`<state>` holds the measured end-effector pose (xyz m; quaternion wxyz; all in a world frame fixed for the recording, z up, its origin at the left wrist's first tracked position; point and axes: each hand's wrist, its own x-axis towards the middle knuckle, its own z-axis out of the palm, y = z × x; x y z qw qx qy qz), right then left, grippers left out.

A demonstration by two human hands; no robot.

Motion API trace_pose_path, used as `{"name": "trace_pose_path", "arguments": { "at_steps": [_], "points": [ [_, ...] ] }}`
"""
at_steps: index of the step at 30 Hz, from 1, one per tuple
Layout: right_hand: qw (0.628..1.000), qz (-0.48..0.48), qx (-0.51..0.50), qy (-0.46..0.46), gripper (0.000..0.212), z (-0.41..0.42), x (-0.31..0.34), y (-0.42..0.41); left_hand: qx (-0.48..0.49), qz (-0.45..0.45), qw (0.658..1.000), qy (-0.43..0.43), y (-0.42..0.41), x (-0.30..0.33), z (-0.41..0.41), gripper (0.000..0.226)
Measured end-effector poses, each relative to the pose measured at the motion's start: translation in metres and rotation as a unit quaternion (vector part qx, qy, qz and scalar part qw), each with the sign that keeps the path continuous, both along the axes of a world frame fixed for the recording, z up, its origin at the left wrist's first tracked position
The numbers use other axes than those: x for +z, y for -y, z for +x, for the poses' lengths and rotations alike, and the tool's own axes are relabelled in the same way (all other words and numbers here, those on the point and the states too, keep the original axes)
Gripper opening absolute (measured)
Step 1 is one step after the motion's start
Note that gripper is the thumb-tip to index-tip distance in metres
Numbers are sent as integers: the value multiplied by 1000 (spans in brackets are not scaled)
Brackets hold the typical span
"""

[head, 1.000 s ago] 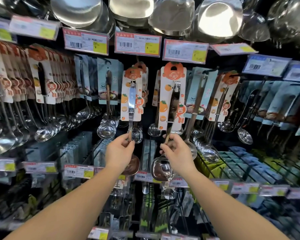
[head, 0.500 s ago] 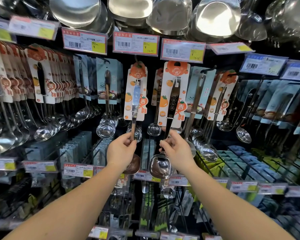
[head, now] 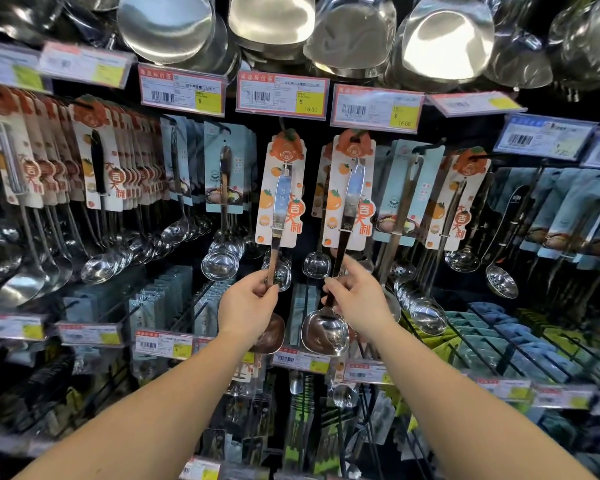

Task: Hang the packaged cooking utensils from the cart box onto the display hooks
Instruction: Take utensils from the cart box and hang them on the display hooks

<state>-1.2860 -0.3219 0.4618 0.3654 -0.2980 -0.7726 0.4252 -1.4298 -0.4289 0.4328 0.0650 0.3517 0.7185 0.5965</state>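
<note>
Left hand [head: 248, 306] and right hand [head: 359, 299] each pinch an orange-carded steel ladle [head: 280, 216] [head: 350, 209], handles upright, bowls down.

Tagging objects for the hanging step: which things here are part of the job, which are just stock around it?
In the job:
- left hand, gripping the left packaged ladle
- right hand, gripping the right packaged ladle

Just around:
- price tags
- steel spatulas overhead
- blue-carded ladles
- skimmer
</note>
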Motion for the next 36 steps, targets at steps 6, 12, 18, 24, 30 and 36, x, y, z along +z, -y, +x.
{"name": "trace_pose_path", "arguments": {
  "at_steps": [6,12,18,24,30,36],
  "points": [
    [997,-48,-52,38,48,-26,13,-28,-4,-2,1000,1,-1,-2,2,20],
    [992,-47,-99,59,49,-50,13,-43,-2,-17,1000,-4,-6,-6,3,23],
    [987,-56,-132,76,66,-58,16,-33,8,-20,1000,-17,-8,-8,4,31],
    [988,-124,-14,-92,20,-50,-5,10,-1,-9,999,-45,-4,-9,9,23],
    [984,-116,41,-132,7,-34,3,23,-39,18,999,-28,-10,-12,23,33],
    [985,-106,36,-135,6,-8,7,27,-59,-10,995,-78,-12,-7,32,22]
  ]
}}
